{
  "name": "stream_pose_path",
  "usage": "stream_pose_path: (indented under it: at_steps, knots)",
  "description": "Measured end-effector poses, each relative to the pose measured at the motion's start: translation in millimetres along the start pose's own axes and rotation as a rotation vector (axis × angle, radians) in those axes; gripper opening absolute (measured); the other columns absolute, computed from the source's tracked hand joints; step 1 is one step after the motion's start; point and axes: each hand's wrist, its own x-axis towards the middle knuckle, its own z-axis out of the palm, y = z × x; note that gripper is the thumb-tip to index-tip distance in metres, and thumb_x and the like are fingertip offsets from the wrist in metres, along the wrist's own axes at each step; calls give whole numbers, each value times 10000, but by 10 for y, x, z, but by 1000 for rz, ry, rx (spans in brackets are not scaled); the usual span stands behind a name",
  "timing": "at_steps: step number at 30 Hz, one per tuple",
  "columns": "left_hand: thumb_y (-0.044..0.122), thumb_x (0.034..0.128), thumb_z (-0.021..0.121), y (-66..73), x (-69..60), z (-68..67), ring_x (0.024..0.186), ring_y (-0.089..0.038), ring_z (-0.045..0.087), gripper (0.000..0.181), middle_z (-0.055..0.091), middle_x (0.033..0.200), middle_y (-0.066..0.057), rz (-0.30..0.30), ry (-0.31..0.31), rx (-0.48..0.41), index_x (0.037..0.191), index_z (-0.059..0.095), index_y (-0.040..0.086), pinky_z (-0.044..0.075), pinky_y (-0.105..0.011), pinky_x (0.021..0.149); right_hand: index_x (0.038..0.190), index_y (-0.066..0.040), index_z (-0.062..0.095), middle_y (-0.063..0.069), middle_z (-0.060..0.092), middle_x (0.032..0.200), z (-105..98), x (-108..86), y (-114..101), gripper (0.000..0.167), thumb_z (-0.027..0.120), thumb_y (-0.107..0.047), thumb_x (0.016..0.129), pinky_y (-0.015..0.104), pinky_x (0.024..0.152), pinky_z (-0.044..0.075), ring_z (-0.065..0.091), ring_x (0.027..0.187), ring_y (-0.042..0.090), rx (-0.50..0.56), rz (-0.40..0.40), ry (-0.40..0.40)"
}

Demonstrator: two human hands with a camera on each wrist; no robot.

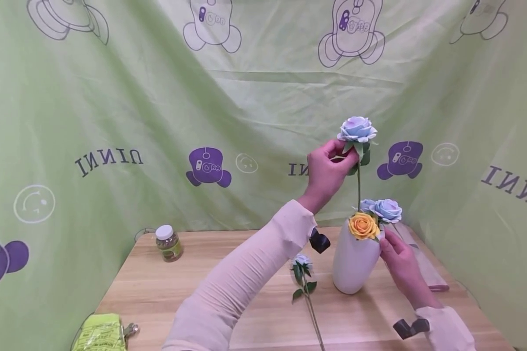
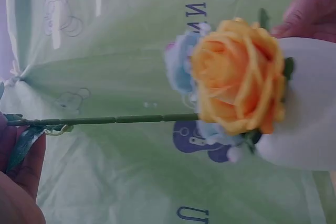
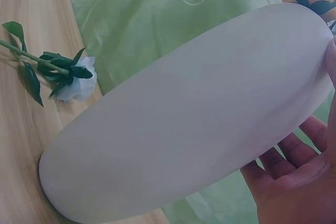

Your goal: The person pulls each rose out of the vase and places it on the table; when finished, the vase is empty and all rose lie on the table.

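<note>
My left hand (image 1: 327,168) pinches a pale blue artificial rose (image 1: 357,130) just below its bloom, high above the white vase (image 1: 355,263). The rose's stem (image 2: 139,119) runs down to the vase mouth, where its lower end is hidden behind an orange rose (image 1: 363,226). Beside that orange bloom, pale blue roses (image 1: 388,211) also stand in the vase. My right hand (image 1: 401,261) holds the vase near its rim, thumb at the front and fingers (image 3: 296,153) around the side. Another pale blue rose (image 1: 302,261) lies on the table left of the vase.
The wooden table (image 1: 202,287) carries a white-capped jar (image 1: 169,243) at the back left. A yellow-green packet (image 1: 100,334) with a metal clip lies at the front left. Behind the vase rests a flat pale item (image 1: 425,268). Green printed cloth (image 1: 254,107) hangs around the table.
</note>
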Motion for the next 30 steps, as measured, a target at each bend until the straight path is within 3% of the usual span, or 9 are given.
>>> stream_pose_path:
  at_steps: [6,10,15,23,30]
  knots:
    - [57,905,710,329,261,-96,835,-72,712,142,749,1032,-177,-10,-34,2,1017,681,-27,629,-217,735,1532,105,202,-334,497,1257,2,6,-5,621,452,-232,1074,14,881,486,533,1088,-224,-5,12,-5]
    - [42,907,702,552,424,-156,779,-63,692,135,743,964,-163,-24,-20,-35,1021,683,-28,630,-221,731,1534,77,252,-355,545,1218,11,11,-4,572,456,-191,1071,29,886,499,562,1097,-190,61,-28,-18]
    - [28,901,704,716,520,-211,721,-66,676,129,731,897,-162,-38,18,-90,1009,681,-38,629,-231,705,1526,122,197,-358,529,1209,13,13,2,625,465,-211,1069,25,885,495,556,1088,-200,55,-19,-22]
    - [48,893,726,793,516,-238,741,-76,697,130,746,900,-159,-89,17,-85,993,695,-30,624,-213,720,1502,170,177,-366,519,1185,-20,27,9,651,463,-223,1070,12,873,488,542,1071,-221,7,-12,-8]
    - [61,896,732,646,454,-340,726,-91,695,129,736,893,-154,-190,33,-65,970,692,-37,623,-213,702,1501,174,169,-360,495,1186,-26,25,2,660,469,-225,1069,4,860,485,531,1053,-238,-12,15,-12]
